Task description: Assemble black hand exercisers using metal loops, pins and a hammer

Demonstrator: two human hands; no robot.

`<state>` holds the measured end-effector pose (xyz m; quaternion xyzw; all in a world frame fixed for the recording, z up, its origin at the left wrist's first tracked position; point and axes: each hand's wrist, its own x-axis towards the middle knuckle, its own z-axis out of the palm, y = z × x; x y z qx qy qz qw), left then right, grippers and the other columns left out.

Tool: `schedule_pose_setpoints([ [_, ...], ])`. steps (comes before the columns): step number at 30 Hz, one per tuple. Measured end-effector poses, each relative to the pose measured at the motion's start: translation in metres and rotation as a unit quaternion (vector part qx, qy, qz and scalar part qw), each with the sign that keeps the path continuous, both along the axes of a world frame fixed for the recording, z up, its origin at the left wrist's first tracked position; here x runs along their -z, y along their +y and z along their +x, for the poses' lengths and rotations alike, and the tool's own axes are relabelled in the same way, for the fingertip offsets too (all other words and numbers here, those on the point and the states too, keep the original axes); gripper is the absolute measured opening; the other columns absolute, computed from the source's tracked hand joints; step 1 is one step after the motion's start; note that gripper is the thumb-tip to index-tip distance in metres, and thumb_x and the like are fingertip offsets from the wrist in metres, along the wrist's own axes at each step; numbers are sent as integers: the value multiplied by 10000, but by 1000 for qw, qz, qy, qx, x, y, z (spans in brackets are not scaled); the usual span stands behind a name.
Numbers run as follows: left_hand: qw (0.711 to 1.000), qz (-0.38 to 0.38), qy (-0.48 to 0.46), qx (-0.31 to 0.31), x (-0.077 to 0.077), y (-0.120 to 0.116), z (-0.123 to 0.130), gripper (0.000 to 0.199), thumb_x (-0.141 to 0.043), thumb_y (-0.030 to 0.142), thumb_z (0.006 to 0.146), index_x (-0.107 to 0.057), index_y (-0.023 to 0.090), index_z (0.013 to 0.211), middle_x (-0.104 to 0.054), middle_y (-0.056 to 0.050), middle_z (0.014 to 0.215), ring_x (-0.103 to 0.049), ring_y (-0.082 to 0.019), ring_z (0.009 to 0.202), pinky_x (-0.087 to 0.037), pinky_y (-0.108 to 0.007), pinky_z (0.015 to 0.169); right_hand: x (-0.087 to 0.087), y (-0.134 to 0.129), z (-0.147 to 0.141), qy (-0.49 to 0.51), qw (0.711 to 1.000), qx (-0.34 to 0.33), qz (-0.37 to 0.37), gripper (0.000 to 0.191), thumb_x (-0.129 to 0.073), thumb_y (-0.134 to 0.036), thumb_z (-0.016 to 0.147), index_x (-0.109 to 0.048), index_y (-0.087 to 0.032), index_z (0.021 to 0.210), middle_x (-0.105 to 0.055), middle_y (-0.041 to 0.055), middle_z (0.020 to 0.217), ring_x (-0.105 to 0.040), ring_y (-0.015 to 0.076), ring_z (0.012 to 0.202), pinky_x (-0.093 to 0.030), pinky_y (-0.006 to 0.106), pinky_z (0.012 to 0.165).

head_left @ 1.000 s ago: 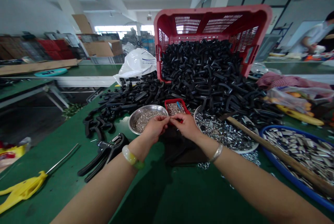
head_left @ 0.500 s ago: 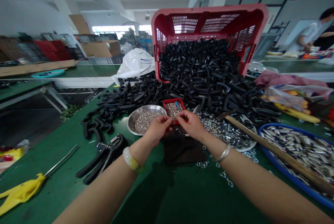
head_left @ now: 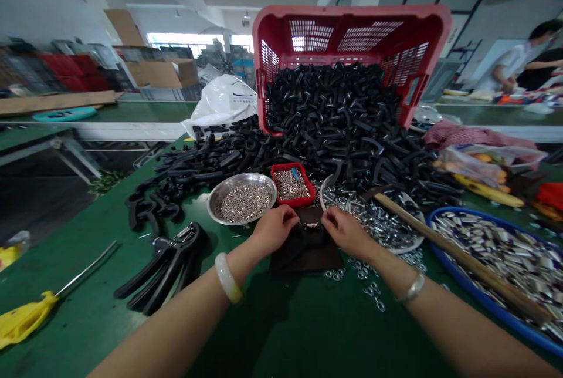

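A black handle part with a coiled metal spring (head_left: 312,225) lies on a dark plate (head_left: 288,263) at the centre. My left hand (head_left: 276,227) is at the spring's left side, thumb and fingers pinched together; anything between the fingertips is too small to name. To the right of the spring, my right hand (head_left: 345,230) is also pinched, its held item hidden. Just beyond my hands are a red tray (head_left: 292,185) of small metal pins and a steel bowl (head_left: 241,199) of tiny metal pieces. A white dish (head_left: 382,219) of metal fittings stands at the right.
Behind is a red crate (head_left: 352,14) spilling black handles. A wooden-handled hammer (head_left: 440,243) crosses a blue-rimmed basket (head_left: 461,293) at the right. Assembled black grips (head_left: 169,266) and a yellow-wrapped rod (head_left: 85,269) lie left. A person (head_left: 505,70) stands at the far right.
My hands have moved down from the red tray's front edge and apart, to either side of the spring. The spring is now more visible. The view has shifted slightly.
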<state>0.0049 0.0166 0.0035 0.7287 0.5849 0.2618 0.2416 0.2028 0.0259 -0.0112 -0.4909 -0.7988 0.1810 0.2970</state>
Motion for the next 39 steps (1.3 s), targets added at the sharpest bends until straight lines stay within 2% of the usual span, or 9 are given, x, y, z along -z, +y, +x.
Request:
schedule_pose_setpoints([
  [6,999,1,52,4,1,-4,4,134,-501,266,771,-588,181,827,-649,-17,793,-574,-161,715,-396,-263,634,5,2,5,58,997,28,-49,85,-469,-236,753,-528,-176,754,-582,10,647,-532,135,592,-402,240,544],
  [10,997,8,70,13,1,-4,3,147,-499,293,784,-592,201,850,-651,-6,815,-581,-157,737,-407,-260,655,5,1,8,74,994,13,-77,109,-491,-245,755,-574,-175,767,-622,23,709,-570,146,669,-437,255,617],
  [16,981,69,179,24,3,-7,7,175,-470,344,811,-588,229,870,-614,-10,881,-565,-161,807,-410,-259,663,5,1,3,-18,1000,11,19,149,-489,-161,756,-633,-182,786,-641,50,793,-582,171,790,-439,295,732],
  [20,973,70,221,14,5,-9,8,182,-452,348,823,-575,234,893,-586,-10,890,-563,-151,790,-407,-249,645,5,1,1,-8,999,19,34,146,-526,-173,739,-648,-193,815,-654,44,814,-595,165,781,-454,290,720],
  [28,977,69,204,0,8,-11,8,174,-453,333,825,-574,233,900,-586,-21,899,-559,-164,801,-392,-253,640,7,4,6,42,998,35,-19,146,-547,-269,742,-656,-213,822,-677,19,815,-614,169,767,-464,299,699],
  [34,978,66,195,-5,9,-10,7,181,-451,329,825,-574,225,908,-583,-29,899,-555,-163,806,-393,-247,634,3,3,3,-11,999,29,24,140,-563,-234,724,-670,-228,814,-673,26,827,-601,185,812,-443,321,742],
  [39,976,88,197,-4,12,-10,6,183,-449,329,823,-580,225,898,-587,-23,871,-558,-155,768,-396,-241,618,1,4,2,57,997,47,-38,160,-567,-280,716,-660,-199,818,-686,19,801,-618,172,751,-456,305,703],
])
